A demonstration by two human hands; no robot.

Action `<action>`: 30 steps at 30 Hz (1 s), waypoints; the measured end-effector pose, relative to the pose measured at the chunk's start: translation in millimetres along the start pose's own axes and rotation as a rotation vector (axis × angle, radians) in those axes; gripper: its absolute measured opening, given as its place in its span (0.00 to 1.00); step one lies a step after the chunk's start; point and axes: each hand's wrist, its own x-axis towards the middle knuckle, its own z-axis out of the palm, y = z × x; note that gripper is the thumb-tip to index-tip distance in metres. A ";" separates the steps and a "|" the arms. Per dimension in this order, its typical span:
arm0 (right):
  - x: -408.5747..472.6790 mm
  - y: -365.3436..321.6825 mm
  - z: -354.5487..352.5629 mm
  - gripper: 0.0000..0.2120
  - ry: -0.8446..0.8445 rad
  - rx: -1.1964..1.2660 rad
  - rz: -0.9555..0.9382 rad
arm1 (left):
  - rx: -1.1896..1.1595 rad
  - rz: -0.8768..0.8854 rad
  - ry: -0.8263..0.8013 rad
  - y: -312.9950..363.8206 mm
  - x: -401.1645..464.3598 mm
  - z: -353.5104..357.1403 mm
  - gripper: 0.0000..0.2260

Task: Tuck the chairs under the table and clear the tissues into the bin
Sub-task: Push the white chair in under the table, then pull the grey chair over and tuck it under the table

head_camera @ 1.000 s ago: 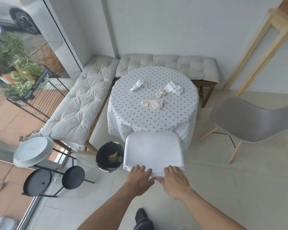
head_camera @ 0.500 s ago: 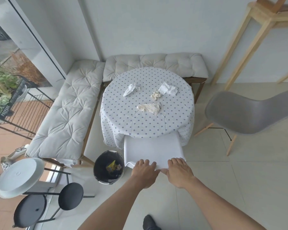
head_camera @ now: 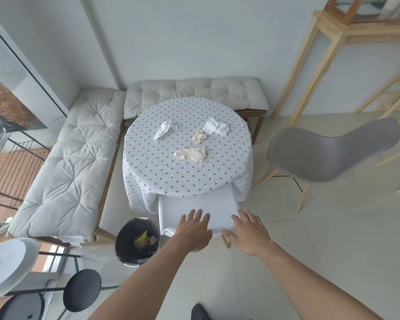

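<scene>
A white chair (head_camera: 198, 204) stands at the near side of the round table (head_camera: 148, 172), its front part hidden under the dotted cloth. My left hand (head_camera: 194, 229) and my right hand (head_camera: 248, 232) lie flat against the chair's near edge, fingers spread, gripping nothing. Several crumpled tissues lie on the table: a white tissue (head_camera: 164, 129) at the left, another white tissue (head_camera: 216, 127) at the right, a cream tissue (head_camera: 199, 136) beside it, and a cream tissue (head_camera: 192, 154) nearer to me. A grey chair (head_camera: 328, 151) stands apart at the right. The black bin (head_camera: 138, 241) sits on the floor left of the white chair.
Cushioned benches (head_camera: 72, 162) run along the wall behind and left of the table. A wooden shelf frame (head_camera: 310, 65) stands at the right. Black stools (head_camera: 82, 289) and a white round tray (head_camera: 7, 264) are at the lower left. Tiled floor lies open at the right.
The white chair has slid further under the table with both hands pushing it. My fingers have gone from curled over its edge to spread flat.
</scene>
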 end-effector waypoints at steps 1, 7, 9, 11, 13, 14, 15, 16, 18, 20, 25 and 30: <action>-1.8 7.8 -5.3 0.39 -0.007 0.005 0.013 | -0.007 -0.001 0.009 5.0 4.3 -4.5 0.29; -14.6 74.3 -43.0 0.35 0.031 0.053 0.100 | 0.002 0.062 0.024 62.0 39.1 -40.9 0.31; -22.6 102.3 -52.9 0.34 0.048 0.069 0.142 | 0.027 0.093 0.011 89.4 52.0 -53.4 0.31; -32.2 135.7 -61.1 0.34 0.072 0.082 0.187 | 0.053 0.134 0.003 122.8 67.8 -66.4 0.32; -42.0 174.5 -68.1 0.34 0.092 0.097 0.235 | 0.074 0.174 -0.002 162.8 84.8 -79.4 0.32; -46.6 195.7 -71.0 0.34 0.097 0.102 0.257 | 0.084 0.191 -0.003 184.0 93.8 -85.0 0.32; -50.7 217.8 -73.7 0.34 0.100 0.103 0.275 | 0.090 0.205 -0.002 205.8 103.3 -90.2 0.32; -54.3 240.6 -77.6 0.35 0.103 0.102 0.289 | 0.093 0.217 -0.001 227.9 113.2 -96.0 0.32; -58.4 284.7 -86.1 0.34 0.108 0.101 0.311 | 0.101 0.233 0.009 267.7 131.8 -106.5 0.32; -60.3 332.1 -96.9 0.34 0.113 0.102 0.326 | 0.108 0.236 0.025 309.0 152.0 -117.4 0.33; -62.3 450.0 -135.4 0.33 0.117 0.064 0.299 | 0.076 0.199 0.037 411.1 205.4 -143.7 0.33; -51.9 548.8 -169.2 0.32 0.140 0.013 0.291 | 0.055 0.168 0.056 491.1 258.4 -162.9 0.33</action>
